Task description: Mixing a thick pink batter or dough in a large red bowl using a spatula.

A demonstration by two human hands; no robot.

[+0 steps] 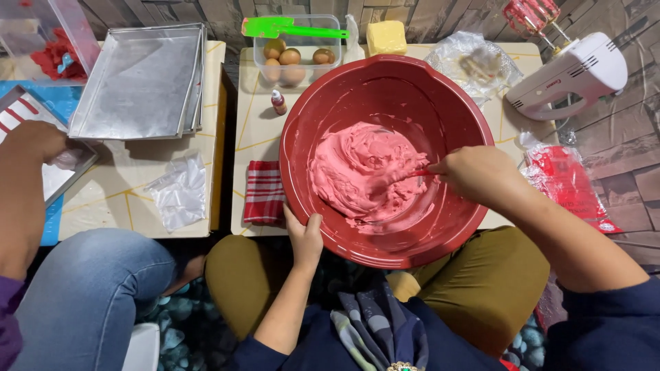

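The left hand grips the near rim of one big red bowl, thumb over the edge, which steadies it against the stirring. The bowl sits at the near edge of the low desk, partly over the person's lap. The right hand is closed around a stirring tool whose handle barely shows; its end is buried in the pink batter heaped in the bottom of the bowl.

Behind the bowl stands one clear tub with five brown eggs showing, one green spatula laid across its top. Beside it are one yellow block of butter, one small dropper bottle, one red striped cloth and one white hand mixer. To the left, a stack of metal trays waits, and another person's hand rests on a lined tray.
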